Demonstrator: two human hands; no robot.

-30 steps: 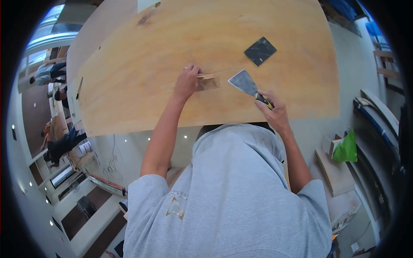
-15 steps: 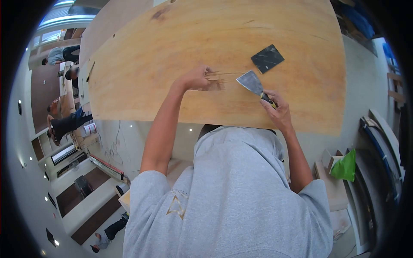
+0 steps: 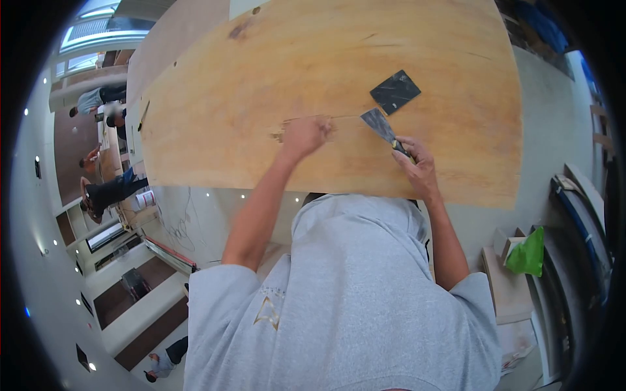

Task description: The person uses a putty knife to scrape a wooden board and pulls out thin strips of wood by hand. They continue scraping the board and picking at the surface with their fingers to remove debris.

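Note:
My right hand (image 3: 417, 168) is closed around the dark handle of a putty knife (image 3: 379, 126). Its grey blade points up and left, close to the wood panel. My left hand (image 3: 306, 135) is over a splintered patch (image 3: 279, 135) in the panel, slightly blurred, with its fingers curled in. Whatever those fingers pinch, if anything, is hidden. A thin crack (image 3: 349, 116) runs from the patch toward the blade. Just above the knife lies a black rectangular plate (image 3: 396, 92) with pale smears on its surface.
The broad yellowish wood panel (image 3: 443, 153) spans the area before me. A thin dark tool (image 3: 143, 116) lies at its left edge. Several people are in the room at left, one in dark clothes (image 3: 114, 194). A green bag (image 3: 527, 253) sits at the right.
My left hand has moved right along the splintered patch, and its fingers have curled in. The putty knife's blade has turned and looks narrower. The view has shifted slightly.

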